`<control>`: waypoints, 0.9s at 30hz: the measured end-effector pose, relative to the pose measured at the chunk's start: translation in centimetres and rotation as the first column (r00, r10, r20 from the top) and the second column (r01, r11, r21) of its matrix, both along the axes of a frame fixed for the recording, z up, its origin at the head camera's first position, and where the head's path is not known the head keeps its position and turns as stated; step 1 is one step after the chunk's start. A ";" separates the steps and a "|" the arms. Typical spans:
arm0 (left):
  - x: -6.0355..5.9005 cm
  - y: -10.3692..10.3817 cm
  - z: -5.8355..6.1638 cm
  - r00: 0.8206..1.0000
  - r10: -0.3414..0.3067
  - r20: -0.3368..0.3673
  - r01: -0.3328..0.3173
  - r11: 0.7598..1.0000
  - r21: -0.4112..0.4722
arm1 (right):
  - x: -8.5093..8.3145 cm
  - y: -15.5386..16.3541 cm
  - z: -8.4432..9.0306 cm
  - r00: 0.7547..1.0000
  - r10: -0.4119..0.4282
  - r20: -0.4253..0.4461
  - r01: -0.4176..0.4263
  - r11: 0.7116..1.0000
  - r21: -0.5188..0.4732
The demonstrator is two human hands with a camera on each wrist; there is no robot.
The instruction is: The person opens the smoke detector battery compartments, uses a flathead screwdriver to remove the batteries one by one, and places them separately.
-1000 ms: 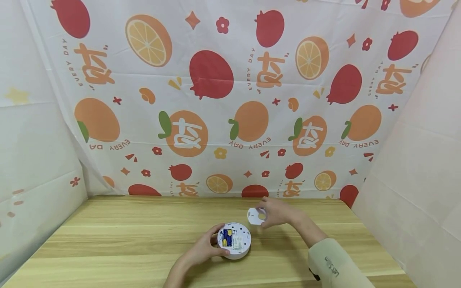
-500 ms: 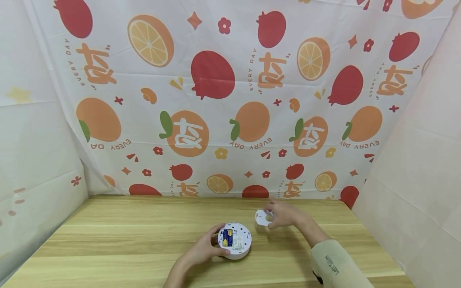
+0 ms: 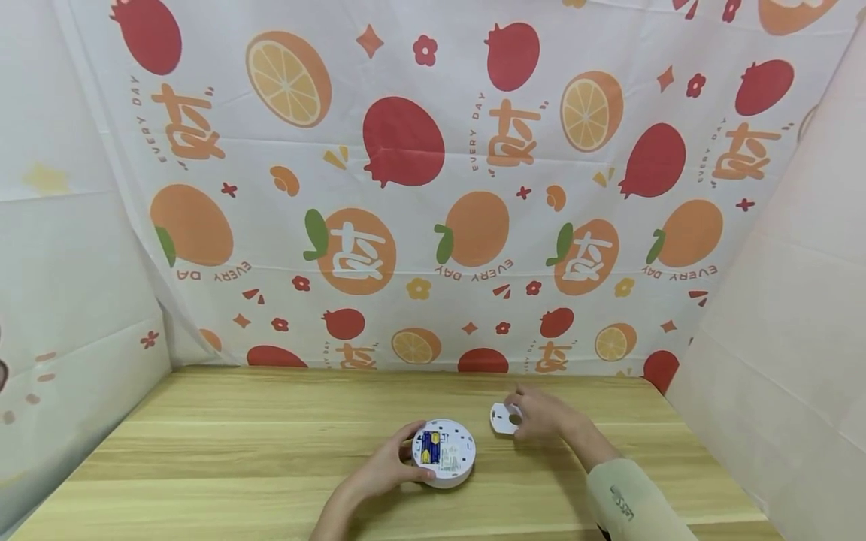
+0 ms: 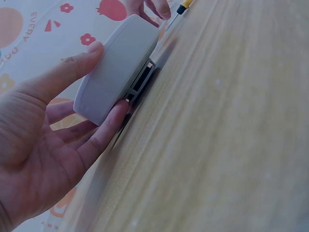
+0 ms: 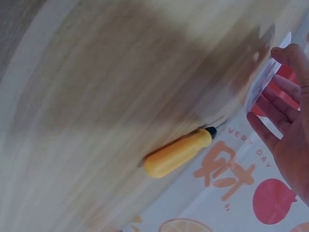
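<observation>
A round white device point(image 3: 443, 453) lies on the wooden table point(image 3: 237, 451) with its back up, showing a blue and yellow battery bay. My left hand point(image 3: 414, 452) grips its left rim, thumb on the far side and fingers on the near side; the left wrist view shows the same device point(image 4: 116, 72) held between thumb and fingers. To the right, my right hand point(image 3: 519, 412) pinches a thin white cover plate point(image 3: 502, 418) low over the table. In the right wrist view the plate point(image 5: 263, 79) stands on edge between the fingers point(image 5: 277, 123).
A yellow-handled screwdriver point(image 5: 178, 152) lies on the table by my right hand; its tip point(image 4: 186, 5) shows in the left wrist view. A fruit-print cloth point(image 3: 433, 188) hangs behind the table, with white panels on both sides.
My right hand has carried the white plate to the right and lower, away from the round device. My left hand has kept its hold on the device.
</observation>
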State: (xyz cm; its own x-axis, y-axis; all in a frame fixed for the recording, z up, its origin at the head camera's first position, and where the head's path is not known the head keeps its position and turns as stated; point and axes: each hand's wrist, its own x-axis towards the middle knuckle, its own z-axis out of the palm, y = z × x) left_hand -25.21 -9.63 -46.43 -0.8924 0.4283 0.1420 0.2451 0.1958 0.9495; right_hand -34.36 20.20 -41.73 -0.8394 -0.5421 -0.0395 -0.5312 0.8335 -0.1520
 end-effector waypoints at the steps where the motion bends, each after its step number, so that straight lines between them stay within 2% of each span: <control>1: 0.0 0.0 0.0 1.000 0.000 -0.003 0.000 1.000 -0.001 | 0.0 0.1 -0.2 1.000 -0.010 0.003 0.010 1.000 0.004; 10: 0.1 0.1 -0.1 1.000 0.002 -0.006 -0.002 1.000 0.004 | 0.0 0.5 -1.1 1.000 -0.014 -0.004 0.014 1.000 -0.004; 27: 0.0 0.1 0.0 1.000 -0.004 0.002 0.004 1.000 0.021 | -0.2 0.4 -1.8 0.999 -0.036 0.007 0.036 0.999 -0.017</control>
State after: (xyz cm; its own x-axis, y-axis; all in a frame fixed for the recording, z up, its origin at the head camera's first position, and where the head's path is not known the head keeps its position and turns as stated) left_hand -25.22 -9.56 -46.41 -0.8908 0.4291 0.1494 0.2441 0.1747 0.9539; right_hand -34.54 20.62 -43.50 -0.8583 -0.5119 -0.0360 -0.4995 0.8495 -0.1701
